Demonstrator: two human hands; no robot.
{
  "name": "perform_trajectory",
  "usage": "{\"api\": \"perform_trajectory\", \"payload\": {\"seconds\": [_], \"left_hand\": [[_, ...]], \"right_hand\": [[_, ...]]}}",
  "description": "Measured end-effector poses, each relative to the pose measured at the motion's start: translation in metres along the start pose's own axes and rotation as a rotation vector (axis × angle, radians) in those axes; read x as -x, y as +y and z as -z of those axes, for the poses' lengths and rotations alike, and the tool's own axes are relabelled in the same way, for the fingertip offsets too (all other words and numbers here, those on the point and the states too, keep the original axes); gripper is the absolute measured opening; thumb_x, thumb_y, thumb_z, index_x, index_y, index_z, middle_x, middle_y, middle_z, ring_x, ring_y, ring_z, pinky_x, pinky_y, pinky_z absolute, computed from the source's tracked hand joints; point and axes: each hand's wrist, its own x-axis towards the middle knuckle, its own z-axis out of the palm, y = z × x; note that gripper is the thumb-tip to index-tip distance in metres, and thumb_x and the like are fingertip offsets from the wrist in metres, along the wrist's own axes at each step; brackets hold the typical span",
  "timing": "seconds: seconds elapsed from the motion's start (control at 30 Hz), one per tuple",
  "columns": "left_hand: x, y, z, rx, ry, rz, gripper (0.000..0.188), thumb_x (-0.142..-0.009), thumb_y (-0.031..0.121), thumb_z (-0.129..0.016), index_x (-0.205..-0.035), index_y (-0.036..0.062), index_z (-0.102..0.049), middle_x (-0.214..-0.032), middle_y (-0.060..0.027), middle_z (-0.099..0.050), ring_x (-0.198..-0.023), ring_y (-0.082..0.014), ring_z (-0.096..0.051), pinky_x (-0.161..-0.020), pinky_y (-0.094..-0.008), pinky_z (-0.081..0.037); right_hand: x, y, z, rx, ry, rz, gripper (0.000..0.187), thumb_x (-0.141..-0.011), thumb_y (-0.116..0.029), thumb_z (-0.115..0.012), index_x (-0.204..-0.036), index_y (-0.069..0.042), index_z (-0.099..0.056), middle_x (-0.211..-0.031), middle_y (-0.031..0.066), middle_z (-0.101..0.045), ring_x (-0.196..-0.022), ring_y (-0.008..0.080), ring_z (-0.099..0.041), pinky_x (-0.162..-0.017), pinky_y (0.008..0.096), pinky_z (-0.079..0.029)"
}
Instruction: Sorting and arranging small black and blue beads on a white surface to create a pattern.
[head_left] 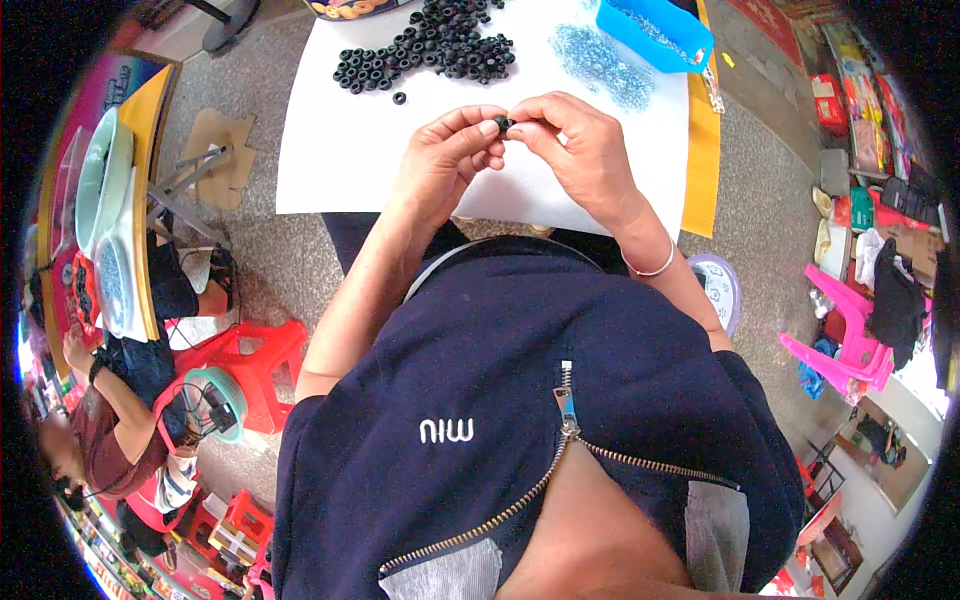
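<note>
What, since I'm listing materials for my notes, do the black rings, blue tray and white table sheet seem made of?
Black rings: rubber or plastic, with small highlights suggesting a slight sheen.
Blue tray: probably smooth plastic, judging by its even colour and thin walls.
White table sheet: perhaps matte paper; no weave shows.

open white sheet [335, 160] near left, black rings [450, 50] blocking beyond, blue tray [637, 48] far right

Forearms [350, 290] angle inward — left hand [450, 155] and right hand [578, 145] nearly touching, each in a pinch.
</note>
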Motion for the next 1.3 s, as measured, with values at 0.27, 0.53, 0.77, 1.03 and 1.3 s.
{"api": "perform_trajectory", "payload": {"seconds": [0.27,0.53,0.77,1.03,1.3], "left_hand": [[0.006,0.008,-0.005,-0.411,0.028,-0.075,0.019,-0.088,0.008,-0.061,-0.102,-0.0036,-0.064,-0.084,-0.0072,-0.066,-0.07,-0.011,-0.059,-0.065,-0.0244,-0.051],[0.008,0.009,-0.01,-0.448,0.045,-0.058,0.021,-0.089,0.009,-0.061,-0.105,-0.0042,-0.063,-0.084,-0.0071,-0.066,-0.071,-0.0113,-0.06,-0.067,-0.0244,-0.052],[0.004,-0.003,-0.001,-0.349,0.055,-0.018,0.025,-0.089,0.013,-0.062,-0.108,-0.0044,-0.062,-0.085,-0.0066,-0.066,-0.073,-0.0119,-0.062,-0.07,-0.0246,-0.053],[-0.002,0.007,0.009,-0.445,-0.117,0.204,0.029,-0.093,0.018,-0.056,-0.112,-0.0036,-0.058,-0.087,-0.0059,-0.063,-0.072,-0.0127,-0.06,-0.068,-0.0253,-0.052],[-0.002,0.002,0.005,-0.316,0.043,0.076,0.03,-0.098,0.023,-0.048,-0.111,-0.0019,-0.057,-0.08,-0.001,-0.052,-0.063,-0.0077,-0.042,-0.056,-0.0211,-0.037]], "right_hand": [[0.004,0.001,-0.001,0.263,0.016,0.317,0.013,-0.075,0.001,-0.066,-0.087,-0.001,-0.061,-0.083,0.0102,-0.064,-0.076,0.0272,-0.059,-0.067,0.0355,-0.048],[0.005,-0.001,0.0,0.197,0.026,0.285,0.013,-0.074,0.0,-0.067,-0.086,-0.001,-0.061,-0.083,0.01,-0.063,-0.075,0.0265,-0.059,-0.067,0.0351,-0.047],[0.008,0.011,-0.009,0.192,0.013,0.27,0.012,-0.076,-0.01,-0.064,-0.085,-0.004,-0.058,-0.079,0.0099,-0.059,-0.075,0.0278,-0.057,-0.069,0.0373,-0.045],[0.011,0.013,-0.005,0.201,-0.089,0.263,0.014,-0.075,-0.01,-0.067,-0.085,-0.004,-0.06,-0.077,0.0082,-0.058,-0.073,0.0255,-0.055,-0.068,0.0354,-0.043],[0.011,0.012,0.0,0.117,-0.059,0.159,0.01,-0.08,-0.01,-0.066,-0.084,-0.004,-0.061,-0.078,0.0078,-0.06,-0.074,0.0243,-0.056,-0.071,0.0342,-0.043]]}}
